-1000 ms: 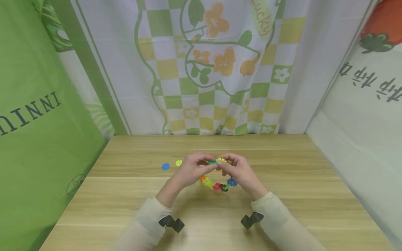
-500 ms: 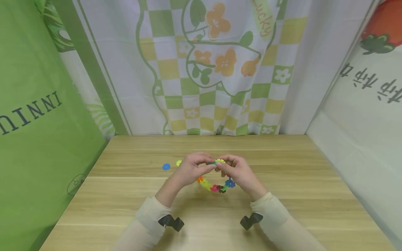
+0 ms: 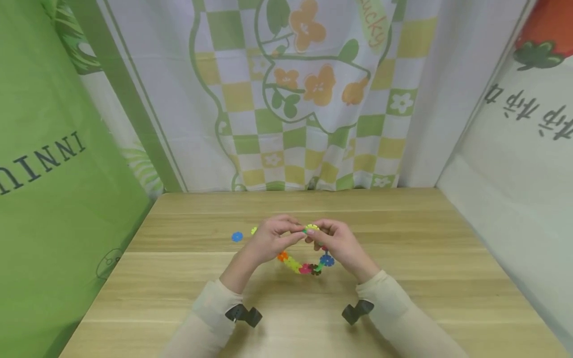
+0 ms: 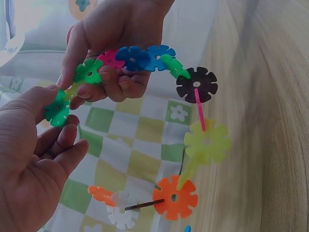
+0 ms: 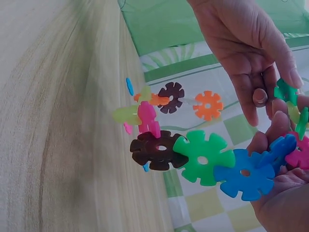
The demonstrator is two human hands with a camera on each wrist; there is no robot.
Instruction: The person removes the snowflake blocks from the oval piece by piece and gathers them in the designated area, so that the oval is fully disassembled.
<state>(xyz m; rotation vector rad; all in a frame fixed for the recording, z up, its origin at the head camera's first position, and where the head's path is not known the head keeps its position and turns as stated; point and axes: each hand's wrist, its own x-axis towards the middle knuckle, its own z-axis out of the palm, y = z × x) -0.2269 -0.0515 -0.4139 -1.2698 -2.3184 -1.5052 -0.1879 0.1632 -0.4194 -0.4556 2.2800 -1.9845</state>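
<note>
My left hand (image 3: 274, 239) pinches a green notched flower disc (image 4: 58, 108) between thumb and fingers. Opposite it, my right hand (image 3: 336, 244) grips the end of a chain of linked flower discs, with a yellow disc (image 3: 312, 227) at its fingertips against the green one. Whether these two are slotted together is hard to tell. From the right hand the chain curves down through a blue disc (image 5: 244, 174), a green disc (image 5: 203, 157), a dark brown disc (image 4: 197, 84) and others. An orange disc (image 4: 101, 194) ends it, hanging free in the left wrist view.
A loose blue disc (image 3: 237, 236) lies on the wooden table (image 3: 179, 278) left of the hands. Beside it, a loose yellow disc (image 3: 253, 230) is partly hidden by the left hand. A patterned curtain (image 3: 313, 149) hangs behind the table.
The hanging chain has shifted slightly left in the head view. Both hands stay close together with almost the same hold, and less of the green disc shows between them.
</note>
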